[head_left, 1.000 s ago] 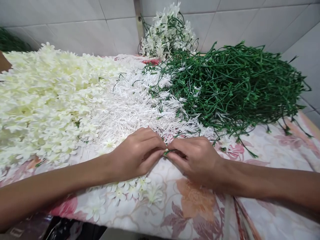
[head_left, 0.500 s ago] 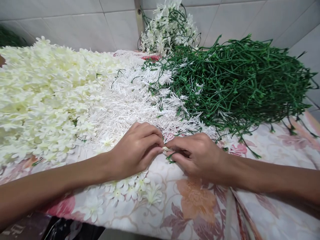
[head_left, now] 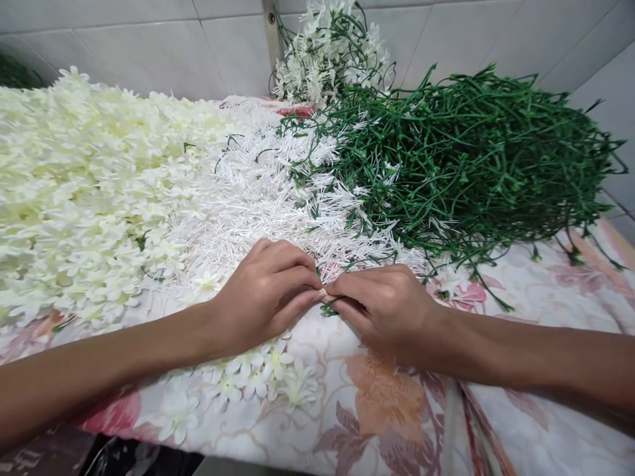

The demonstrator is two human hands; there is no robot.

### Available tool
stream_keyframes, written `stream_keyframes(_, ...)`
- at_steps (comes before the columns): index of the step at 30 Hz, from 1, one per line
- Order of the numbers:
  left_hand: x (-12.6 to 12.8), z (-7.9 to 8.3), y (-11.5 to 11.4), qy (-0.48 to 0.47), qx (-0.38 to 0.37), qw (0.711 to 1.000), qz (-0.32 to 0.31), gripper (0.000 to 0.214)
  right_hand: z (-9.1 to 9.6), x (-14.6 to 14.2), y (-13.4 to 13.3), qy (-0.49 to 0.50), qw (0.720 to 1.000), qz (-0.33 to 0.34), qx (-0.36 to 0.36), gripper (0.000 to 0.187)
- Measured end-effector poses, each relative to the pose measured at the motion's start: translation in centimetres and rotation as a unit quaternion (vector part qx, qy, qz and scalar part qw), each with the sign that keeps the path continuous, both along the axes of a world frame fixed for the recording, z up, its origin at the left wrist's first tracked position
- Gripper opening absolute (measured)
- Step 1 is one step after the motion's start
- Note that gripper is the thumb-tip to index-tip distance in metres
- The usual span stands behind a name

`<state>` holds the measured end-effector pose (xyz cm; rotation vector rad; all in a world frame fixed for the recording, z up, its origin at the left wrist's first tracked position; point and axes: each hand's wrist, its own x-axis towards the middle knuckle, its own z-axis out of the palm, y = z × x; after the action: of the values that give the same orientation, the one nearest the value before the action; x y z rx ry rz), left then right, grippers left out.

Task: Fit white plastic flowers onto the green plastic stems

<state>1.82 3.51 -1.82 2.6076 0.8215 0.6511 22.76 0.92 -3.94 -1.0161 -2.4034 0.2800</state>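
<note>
– Left hand (head_left: 270, 291)?
– Closed, pinching a small pale piece (head_left: 323, 291) just on the near side of the white filament pile (head_left: 253, 205).
– Right hand (head_left: 381, 301)?
– Also closed, gripping a thin green stem (head_left: 329, 307) beside that piece.
– Rest?
– Cream blossoms (head_left: 84, 192) left of the pile, green stem heap (head_left: 489, 158) right of it.

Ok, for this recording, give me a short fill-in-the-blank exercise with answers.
The left hand and right hand pinch a small pale piece; the stem bit just below it is coloured ____.
In the picture, the big stem heap lies to the ____ of the white spiky heap.
The cloth is printed with large ____ and leaves.
The wall behind is faced with ____.

Missing words: green; right; flowers; tiles.
</note>
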Motion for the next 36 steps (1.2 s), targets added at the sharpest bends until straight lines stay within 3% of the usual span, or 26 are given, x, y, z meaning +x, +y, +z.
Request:
stream_keyframes(5, 0.14, -0.05, 0.04, 0.002, 0.002, 1.0, 0.0, 0.01, 0.15, -0.14, -0.09, -0.025, 0.999, -0.001, 0.041, 0.03)
stream_keyframes(12, 0.21, 0.0, 0.18, 0.017, -0.024, 1.0, 0.004, 0.008, 0.36, -0.15, -0.03, -0.024, 0.999, 0.001, 0.028, 0.024)
stream_keyframes(18, 0.2, -0.14, 0.21, 0.003, -0.043, 0.999, -0.005, 0.006, 0.43, -0.15, -0.02, 0.103, 0.995, -0.011, 0.007, 0.017)
stream_keyframes(36, 0.29, -0.17, -0.22, -0.036, -0.005, 0.999, -0.001, 0.002, 0.22, -0.17, 0.1, 0.084, 0.996, 0.018, 0.008, 0.015)
